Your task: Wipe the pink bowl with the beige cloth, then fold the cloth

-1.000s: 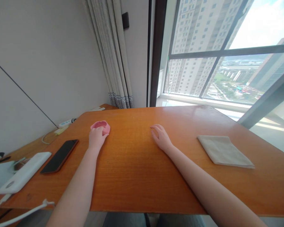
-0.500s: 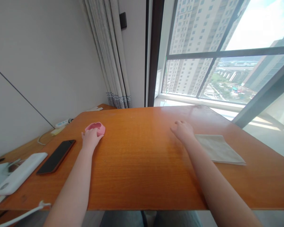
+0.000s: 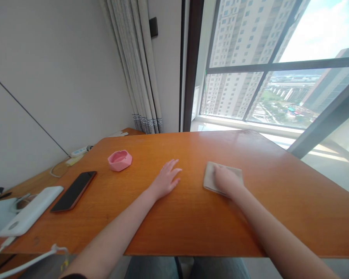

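Note:
My left hand (image 3: 165,179) is over the middle of the wooden table, fingers spread and holding nothing. On the right, my right hand (image 3: 227,181) is closed on a folded beige cloth (image 3: 209,178), which lies against the tabletop; the fingertips are partly hidden. A pink angular bowl, perhaps an ashtray (image 3: 119,164), sits by itself to the left of my left hand, near the far left of the table.
The wooden table (image 3: 174,228) spans the view. Along its left side lie a black phone (image 3: 74,192), a white power bank-like device (image 3: 31,211) and white cables (image 3: 40,257). A power strip (image 3: 80,151) rests by the wall. Beyond stand a curtain (image 3: 142,77) and window.
My left hand has let go of the pink bowl and moved right to the middle. My right hand has taken the cloth, which has shifted left.

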{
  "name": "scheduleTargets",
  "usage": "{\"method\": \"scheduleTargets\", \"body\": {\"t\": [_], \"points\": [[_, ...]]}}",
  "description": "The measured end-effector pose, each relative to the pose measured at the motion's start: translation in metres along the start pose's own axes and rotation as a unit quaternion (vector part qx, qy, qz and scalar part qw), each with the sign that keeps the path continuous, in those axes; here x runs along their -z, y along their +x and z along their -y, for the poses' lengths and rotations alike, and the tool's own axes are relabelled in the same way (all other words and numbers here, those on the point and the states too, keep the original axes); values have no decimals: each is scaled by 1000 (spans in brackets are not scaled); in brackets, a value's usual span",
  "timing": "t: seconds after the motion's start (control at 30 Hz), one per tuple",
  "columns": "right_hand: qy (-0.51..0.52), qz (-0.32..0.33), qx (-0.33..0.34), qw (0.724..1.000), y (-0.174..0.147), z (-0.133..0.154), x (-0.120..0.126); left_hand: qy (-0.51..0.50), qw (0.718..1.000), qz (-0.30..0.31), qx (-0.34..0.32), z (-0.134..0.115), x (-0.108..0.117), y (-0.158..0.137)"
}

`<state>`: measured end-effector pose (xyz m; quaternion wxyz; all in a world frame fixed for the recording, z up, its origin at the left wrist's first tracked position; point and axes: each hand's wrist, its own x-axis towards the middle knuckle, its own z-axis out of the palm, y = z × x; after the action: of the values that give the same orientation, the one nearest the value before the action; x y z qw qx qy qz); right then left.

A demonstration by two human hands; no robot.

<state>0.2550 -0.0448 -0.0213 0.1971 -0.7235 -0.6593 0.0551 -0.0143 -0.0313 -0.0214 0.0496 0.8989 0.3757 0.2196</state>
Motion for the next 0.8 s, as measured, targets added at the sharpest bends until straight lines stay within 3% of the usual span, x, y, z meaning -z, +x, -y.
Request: {"method": "scheduleTargets", "body": {"t": [0.13, 0.17, 0.23, 0.4, 0.53, 0.63, 0.8], "points": [[32, 64, 125, 990, -9, 87, -33, -67, 995, 70, 36, -18, 4, -2], [62, 83, 161, 982, -8, 100, -34, -68, 991, 96, 65, -16, 7, -6], [85, 63, 166, 980, -1, 114, -28, -41, 979, 156, 126, -3, 19, -21], [103, 3, 102, 989, 25, 86, -22, 64, 949, 209, 228, 62, 66, -92], [115, 0, 30, 993, 35, 65, -37, 114, 903, 188, 370, 110, 93, -149], [93, 9, 41, 995, 34, 67, -42, 150, 884, 147, 418, 126, 91, -168], [55, 16, 60, 997, 31, 74, -41, 202, 854, 115, 466, 129, 76, -169]]}}
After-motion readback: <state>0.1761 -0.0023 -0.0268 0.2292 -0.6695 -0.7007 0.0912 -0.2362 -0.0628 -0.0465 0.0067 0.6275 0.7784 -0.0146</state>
